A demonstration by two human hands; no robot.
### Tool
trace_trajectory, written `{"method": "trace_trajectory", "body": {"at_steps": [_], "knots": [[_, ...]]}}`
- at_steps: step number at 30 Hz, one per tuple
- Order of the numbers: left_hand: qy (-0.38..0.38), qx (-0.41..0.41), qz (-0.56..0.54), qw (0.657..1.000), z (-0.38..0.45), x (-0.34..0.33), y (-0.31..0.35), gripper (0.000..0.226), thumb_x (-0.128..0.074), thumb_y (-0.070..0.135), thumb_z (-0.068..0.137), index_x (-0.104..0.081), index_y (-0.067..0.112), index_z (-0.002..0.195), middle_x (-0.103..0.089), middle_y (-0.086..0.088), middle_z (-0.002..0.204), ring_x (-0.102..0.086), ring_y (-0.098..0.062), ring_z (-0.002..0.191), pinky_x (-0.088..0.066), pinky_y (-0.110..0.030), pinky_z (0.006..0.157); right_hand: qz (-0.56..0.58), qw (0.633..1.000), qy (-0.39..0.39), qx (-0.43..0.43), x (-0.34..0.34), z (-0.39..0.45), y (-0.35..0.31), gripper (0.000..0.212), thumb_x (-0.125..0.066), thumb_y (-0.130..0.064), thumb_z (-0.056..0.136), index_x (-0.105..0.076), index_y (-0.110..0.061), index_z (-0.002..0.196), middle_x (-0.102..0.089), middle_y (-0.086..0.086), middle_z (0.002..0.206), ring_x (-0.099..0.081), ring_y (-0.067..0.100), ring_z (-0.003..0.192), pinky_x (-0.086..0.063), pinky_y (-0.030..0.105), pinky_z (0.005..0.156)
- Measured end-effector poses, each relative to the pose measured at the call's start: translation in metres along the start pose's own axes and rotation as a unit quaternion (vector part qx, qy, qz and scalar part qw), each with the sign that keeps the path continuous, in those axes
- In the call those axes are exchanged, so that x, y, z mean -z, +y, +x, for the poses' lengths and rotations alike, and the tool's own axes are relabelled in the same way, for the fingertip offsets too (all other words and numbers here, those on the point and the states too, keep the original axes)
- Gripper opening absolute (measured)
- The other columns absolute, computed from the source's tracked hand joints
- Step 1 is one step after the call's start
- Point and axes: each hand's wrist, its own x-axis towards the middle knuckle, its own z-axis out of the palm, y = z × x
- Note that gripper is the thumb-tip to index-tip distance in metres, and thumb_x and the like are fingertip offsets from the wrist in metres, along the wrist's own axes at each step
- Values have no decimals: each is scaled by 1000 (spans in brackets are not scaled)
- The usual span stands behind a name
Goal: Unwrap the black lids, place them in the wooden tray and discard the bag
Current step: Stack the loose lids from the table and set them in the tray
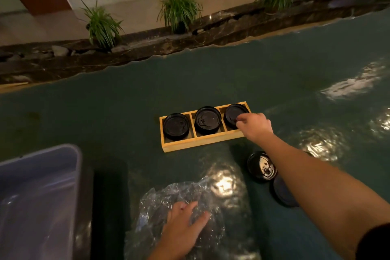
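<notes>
Right hand [254, 125] seemingly pinches the lid [233, 114] in the tray's [202, 143] right compartment; left hand [183, 226] lies flat, fingers spread, on the near bag [211, 207].

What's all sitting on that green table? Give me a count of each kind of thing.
Black lid stacks in the wooden tray: 3
Black lids loose on the table: 2
Wooden tray: 1
Plastic bag: 1
Grey bin: 1
Total: 8
</notes>
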Motion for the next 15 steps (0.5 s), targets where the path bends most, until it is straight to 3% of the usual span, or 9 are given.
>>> {"method": "trace_trajectory", "body": {"at_steps": [2,5,8,11,15], "knots": [[-3,6,10,1000,1,0,2,66,-28,72,89,-34,41,147,-26,15,136,-21,-2,121,-28,-46,111,106,992,58,-20,3,-22,19,29,-53,-30,89,-72,-26,110,-72,6,111,-59,28,103,-46,34,83],[-9,16,20,1000,-3,-4,1,65,-18,71,90,-29,44,148,-26,14,141,-23,-4,125,-25,-47,112,153,983,78,-58,-1,-63,63,22,-59,-26,90,-75,-20,104,-74,5,108,-63,27,102,-40,28,76],[-3,18,78,997,-4,-13,-1,73,-15,74,85,-19,44,151,-20,12,152,-18,-12,139,-23,-50,113,179,971,90,-130,-10,-100,111,21,-62,-24,89,-75,-18,105,-74,7,111,-64,28,105,-43,30,81],[22,22,196,980,-1,-30,0,79,-24,72,85,-4,37,154,-6,3,161,-8,-22,147,-19,-56,114,198,956,93,-194,-21,-128,146,28,-63,-26,88,-72,-19,114,-72,7,116,-63,29,108,-44,32,83],[66,49,299,951,-4,-55,7,91,-22,79,84,10,30,154,0,-8,164,-5,-28,149,-17,-53,115,204,959,77,-183,-37,-153,166,42,-69,-32,86,-65,-13,123,-70,14,117,-64,33,107,-47,36,85]]}}
